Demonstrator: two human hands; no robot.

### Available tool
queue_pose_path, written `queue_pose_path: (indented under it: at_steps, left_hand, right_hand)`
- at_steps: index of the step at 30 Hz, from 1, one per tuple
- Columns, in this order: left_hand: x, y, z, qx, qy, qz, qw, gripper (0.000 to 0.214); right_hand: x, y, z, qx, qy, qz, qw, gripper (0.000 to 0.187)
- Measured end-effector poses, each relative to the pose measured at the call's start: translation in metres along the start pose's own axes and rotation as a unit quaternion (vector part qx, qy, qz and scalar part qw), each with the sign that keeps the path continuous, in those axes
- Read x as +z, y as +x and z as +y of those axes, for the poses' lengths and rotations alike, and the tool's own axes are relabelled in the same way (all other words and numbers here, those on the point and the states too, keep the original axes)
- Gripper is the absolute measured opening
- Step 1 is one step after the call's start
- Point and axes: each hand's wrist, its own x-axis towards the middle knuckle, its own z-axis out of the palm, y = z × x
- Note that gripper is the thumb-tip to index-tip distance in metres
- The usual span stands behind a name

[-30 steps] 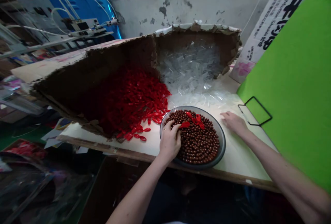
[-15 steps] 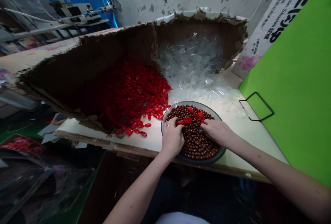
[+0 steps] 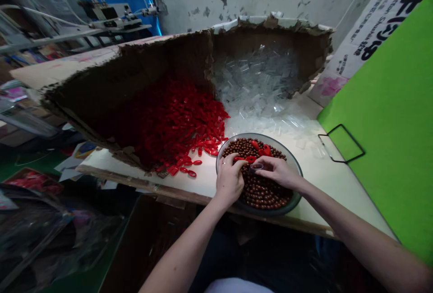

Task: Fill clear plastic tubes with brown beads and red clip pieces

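Left hand [image 3: 230, 181] curled on brown beads [image 3: 267, 194], grip unclear; right hand [image 3: 277, 171] pinches small clear piece [image 3: 256, 166]; metal bowl [image 3: 299, 169] sits near worktop [image 3: 203, 190] front edge, within reach.

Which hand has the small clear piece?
The right hand pinches the small clear piece above the brown beads; the left hand lies on the beads and shows none.

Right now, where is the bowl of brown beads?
In the head view, the bowl sits right of centre on the pale board, with the red plastic pieces at its left and the person's left hand and right hand inside it.
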Motion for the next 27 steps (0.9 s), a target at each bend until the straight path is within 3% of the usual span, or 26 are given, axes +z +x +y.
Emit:
queue_pose_path:
  at_steps: [6, 10, 12, 14, 17, 18, 20, 24, 27]
  left_hand:
    - [0.000, 0.001, 0.001, 0.000, 0.009, -0.004, 1.000, 0.041]
    - [0.002, 0.000, 0.000, 0.000, 0.021, 0.001, 1.000, 0.041]
    - [0.003, -0.001, -0.001, 0.000, 0.022, 0.001, 1.000, 0.040]
    - [0.004, -0.001, -0.002, 0.001, 0.020, 0.002, 1.000, 0.039]
    - [0.005, -0.002, -0.002, 0.005, 0.021, 0.003, 1.000, 0.038]
    - [0.005, -0.001, -0.002, 0.006, 0.022, 0.003, 1.000, 0.038]
    - [0.005, -0.001, -0.001, 0.008, 0.026, 0.002, 1.000, 0.037]
    - [0.003, -0.001, 0.000, 0.008, 0.034, -0.001, 0.999, 0.037]
    - [0.003, -0.002, 0.000, 0.006, 0.029, 0.001, 1.000, 0.038]
  right_hand:
    - [0.002, -0.012, -0.006, 0.031, 0.169, 0.030, 0.985, 0.032]
    - [-0.004, -0.016, -0.009, 0.038, 0.150, 0.025, 0.988, 0.034]
    - [-0.015, -0.017, -0.010, 0.012, 0.049, 0.010, 0.999, 0.031]
    - [-0.027, -0.017, -0.011, -0.027, -0.135, 0.005, 0.990, 0.025]
    - [-0.033, -0.015, -0.012, -0.035, -0.424, -0.020, 0.905, 0.018]
    - [-0.029, -0.014, -0.013, -0.031, -0.475, -0.030, 0.879, 0.018]
    - [-0.015, -0.013, -0.015, -0.029, -0.512, -0.049, 0.857, 0.020]
    - [0.009, -0.010, -0.015, -0.061, -0.492, -0.068, 0.866, 0.021]
    - [0.003, -0.010, -0.009, -0.058, -0.386, -0.051, 0.919, 0.021]
